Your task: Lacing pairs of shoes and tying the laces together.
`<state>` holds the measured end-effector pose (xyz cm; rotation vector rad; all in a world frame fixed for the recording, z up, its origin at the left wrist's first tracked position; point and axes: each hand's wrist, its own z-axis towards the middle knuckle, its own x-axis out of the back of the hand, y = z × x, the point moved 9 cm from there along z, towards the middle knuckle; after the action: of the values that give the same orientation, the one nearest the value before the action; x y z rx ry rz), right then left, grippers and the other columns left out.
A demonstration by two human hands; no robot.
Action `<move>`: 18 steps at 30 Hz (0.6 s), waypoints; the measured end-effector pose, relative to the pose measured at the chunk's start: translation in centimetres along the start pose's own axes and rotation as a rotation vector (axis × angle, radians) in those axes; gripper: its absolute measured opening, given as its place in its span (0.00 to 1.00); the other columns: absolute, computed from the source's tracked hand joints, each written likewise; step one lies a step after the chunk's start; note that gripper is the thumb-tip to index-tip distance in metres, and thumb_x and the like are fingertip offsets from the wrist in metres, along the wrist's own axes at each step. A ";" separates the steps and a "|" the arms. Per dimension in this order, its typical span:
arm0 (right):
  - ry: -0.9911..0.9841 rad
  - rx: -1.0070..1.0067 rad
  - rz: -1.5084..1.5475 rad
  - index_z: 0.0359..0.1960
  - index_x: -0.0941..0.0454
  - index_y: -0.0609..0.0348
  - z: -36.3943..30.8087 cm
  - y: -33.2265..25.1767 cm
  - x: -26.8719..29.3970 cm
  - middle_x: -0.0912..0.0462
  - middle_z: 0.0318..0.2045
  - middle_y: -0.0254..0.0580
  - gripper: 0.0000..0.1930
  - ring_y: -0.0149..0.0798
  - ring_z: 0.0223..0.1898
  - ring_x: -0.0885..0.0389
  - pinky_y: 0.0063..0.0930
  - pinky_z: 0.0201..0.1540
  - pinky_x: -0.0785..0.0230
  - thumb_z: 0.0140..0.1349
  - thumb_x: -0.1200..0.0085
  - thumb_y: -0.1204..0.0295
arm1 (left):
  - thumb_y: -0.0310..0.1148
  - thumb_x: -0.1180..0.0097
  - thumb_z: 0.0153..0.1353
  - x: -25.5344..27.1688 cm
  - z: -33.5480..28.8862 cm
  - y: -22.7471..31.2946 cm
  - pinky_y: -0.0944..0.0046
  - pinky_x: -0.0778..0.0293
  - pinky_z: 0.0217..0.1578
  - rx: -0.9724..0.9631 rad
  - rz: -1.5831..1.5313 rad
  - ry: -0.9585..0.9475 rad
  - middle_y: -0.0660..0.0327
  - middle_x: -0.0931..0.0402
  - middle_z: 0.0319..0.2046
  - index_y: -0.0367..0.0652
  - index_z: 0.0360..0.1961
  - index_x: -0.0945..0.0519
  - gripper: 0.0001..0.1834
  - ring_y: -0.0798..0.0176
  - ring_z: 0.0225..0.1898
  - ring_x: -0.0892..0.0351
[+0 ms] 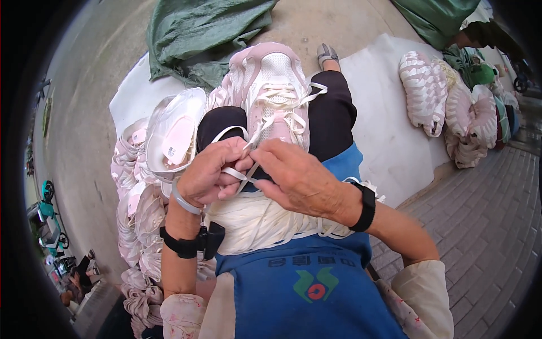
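Observation:
A pink and white sneaker (276,73) lies between my knees with its toe away from me, and white laces run loosely through its eyelets. Just below its collar, my left hand (213,172) pinches a white shoelace (248,172) between thumb and fingers. My right hand (302,176) is closed on the same lace, its fingertips close to the left ones. Loops of lace hang around the left fingers. Across my lap, over a blue apron (293,305), rests a thick bundle of cream laces (265,217).
A clear plastic tub (152,150) holding pink insoles (179,138) stands left of my knee, beside piled pink shoes (135,220). More shoes (423,93) are stacked at right on a white sheet (378,113). Green sacks (209,34) lie ahead. Another person's arm (480,37) shows at upper right.

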<state>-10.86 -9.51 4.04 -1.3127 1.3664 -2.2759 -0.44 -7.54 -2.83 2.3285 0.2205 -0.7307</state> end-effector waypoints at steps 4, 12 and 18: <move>0.021 -0.035 0.113 0.57 0.40 0.69 -0.1 0.1 -0.7 0.28 0.42 0.57 0.33 0.55 0.44 0.26 0.40 0.46 0.31 0.51 0.38 0.72 | 0.33 0.59 0.67 -2.2 -2.0 2.6 0.78 0.43 0.05 -0.200 -0.406 -0.171 0.66 0.40 0.24 0.42 0.29 0.37 0.10 0.80 0.12 0.47; -0.103 0.069 0.203 0.37 0.26 0.59 -0.1 -3.2 -2.7 0.26 0.29 0.44 0.07 0.47 0.30 0.23 0.39 0.32 0.30 0.63 0.47 0.69 | 0.29 0.60 0.66 -2.7 -6.8 7.5 0.75 0.39 0.05 -0.582 -0.733 -0.284 0.60 0.39 0.28 0.40 0.29 0.42 0.09 0.77 0.14 0.45; -0.194 -0.109 0.163 0.23 0.27 0.61 -2.9 -1.4 3.4 0.29 0.18 0.45 0.14 0.48 0.21 0.27 0.37 0.25 0.35 0.65 0.49 0.65 | 0.23 0.59 0.61 4.2 -15.7 11.4 0.70 0.32 0.19 -1.030 -0.783 -0.127 0.61 0.40 0.27 0.39 0.27 0.41 0.07 0.69 0.18 0.41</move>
<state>-14.71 -8.70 6.62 -1.3587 1.4878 -1.9391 13.89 -6.08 10.81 1.1630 1.1768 -0.8318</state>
